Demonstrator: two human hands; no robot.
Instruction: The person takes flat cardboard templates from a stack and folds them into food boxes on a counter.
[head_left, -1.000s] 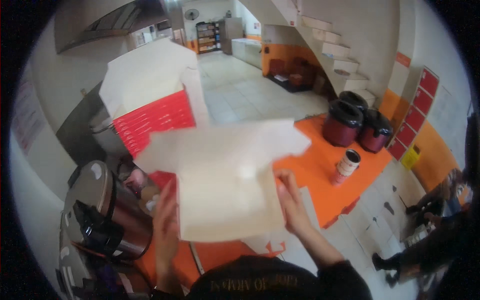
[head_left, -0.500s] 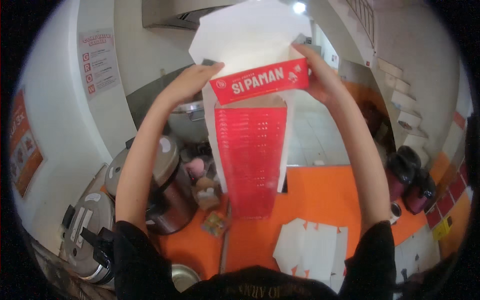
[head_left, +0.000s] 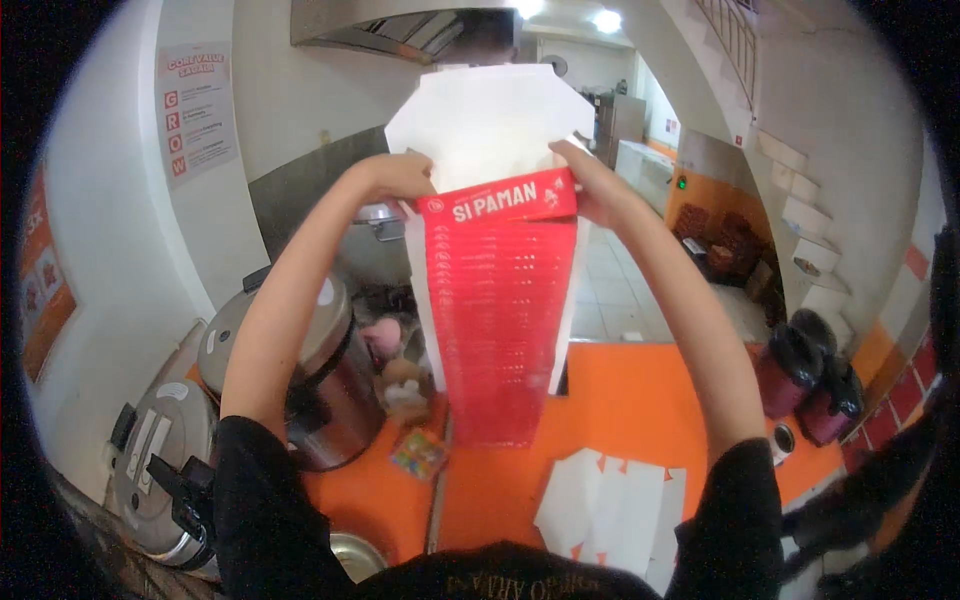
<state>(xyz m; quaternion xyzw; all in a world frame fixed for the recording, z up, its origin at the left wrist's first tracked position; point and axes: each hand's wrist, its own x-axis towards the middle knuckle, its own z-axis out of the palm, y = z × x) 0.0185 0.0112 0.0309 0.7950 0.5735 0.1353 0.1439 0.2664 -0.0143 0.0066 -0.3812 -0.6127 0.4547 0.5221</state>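
Both my hands are closed on a red and white cardboard food box [head_left: 497, 202] at the top of a tall stack of nested red boxes [head_left: 500, 330]. My left hand [head_left: 402, 178] grips its left corner, and my right hand [head_left: 590, 188] has the right corner, thumb near the upper rim. The box's white lid [head_left: 490, 115] stands raised at the back. Its red front panel tilts slightly, right end higher, with a narrow dark gap under that end. Below my right arm, a flat white cardboard blank [head_left: 612, 510] lies on the orange table [head_left: 640, 405].
Two large rice cookers [head_left: 325, 405] [head_left: 165, 470] stand at the left. A colourful packet [head_left: 418, 455] and a pink object [head_left: 383, 337] lie beside the stack. Near me is a metal bowl [head_left: 357, 556]. Dark red and black containers [head_left: 790, 370] and a small can [head_left: 783, 442] stand at the right.
My hands have lowered the box onto the top of the stack, closing most of the gap beneath it. The raised lid came down with it.
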